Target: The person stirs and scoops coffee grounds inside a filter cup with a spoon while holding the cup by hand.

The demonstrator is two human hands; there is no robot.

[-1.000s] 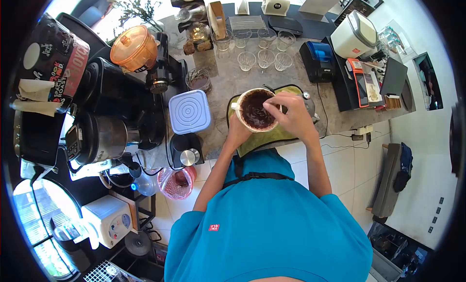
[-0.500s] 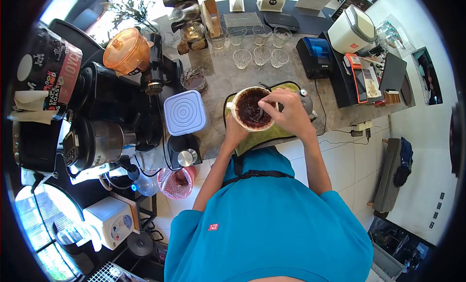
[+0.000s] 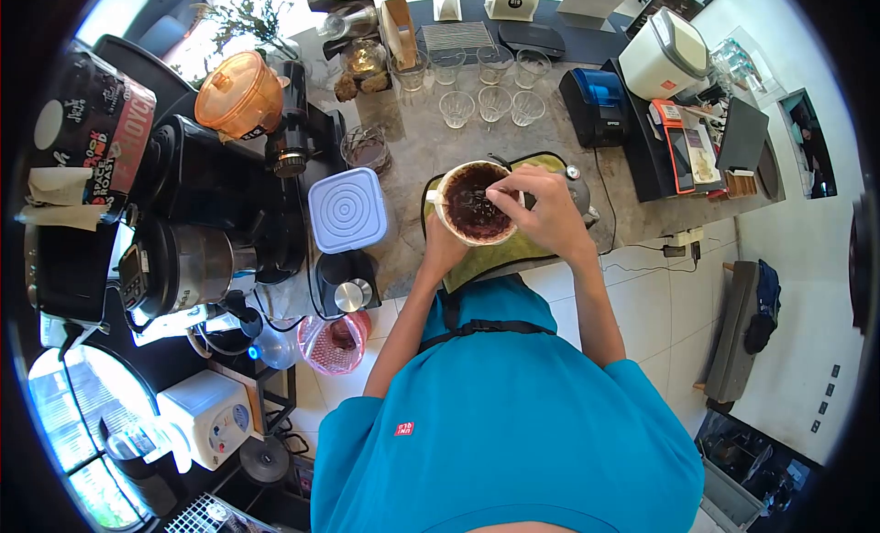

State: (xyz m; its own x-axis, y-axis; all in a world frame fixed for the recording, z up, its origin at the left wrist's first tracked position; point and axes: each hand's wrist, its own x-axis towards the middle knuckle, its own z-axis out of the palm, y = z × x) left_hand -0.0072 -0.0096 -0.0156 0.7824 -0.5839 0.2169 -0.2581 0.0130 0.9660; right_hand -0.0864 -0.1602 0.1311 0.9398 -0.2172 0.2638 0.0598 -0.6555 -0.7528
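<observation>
A white coffee dripper (image 3: 449, 223) sits in front of me, with wet dark coffee grounds (image 3: 477, 186) lining its inside. My left hand (image 3: 444, 251) is closed at its lower left side, near the handle; the dripper's rim hides some of the fingers. Over the opening, my right hand (image 3: 543, 208) pinches a thin, shiny metal stirrer (image 3: 483, 199) that reaches into the grounds. Its upper part is hidden by the fingers. An olive-green cloth (image 3: 495, 261) lies beneath, and a metal kettle (image 3: 579, 192) stands partly hidden behind my right hand.
Several clear glasses (image 3: 495, 103) stand farther back on the grey counter (image 3: 422, 148). Left of the cloth are a lidded blue container (image 3: 347, 210) and a glass server (image 3: 366, 151). A black printer (image 3: 594, 109) is at the right; its cable (image 3: 600, 189) runs over the counter edge.
The stirrer's lower end has shifted slightly within the grounds. Both hands keep nearly the same place at the dripper.
</observation>
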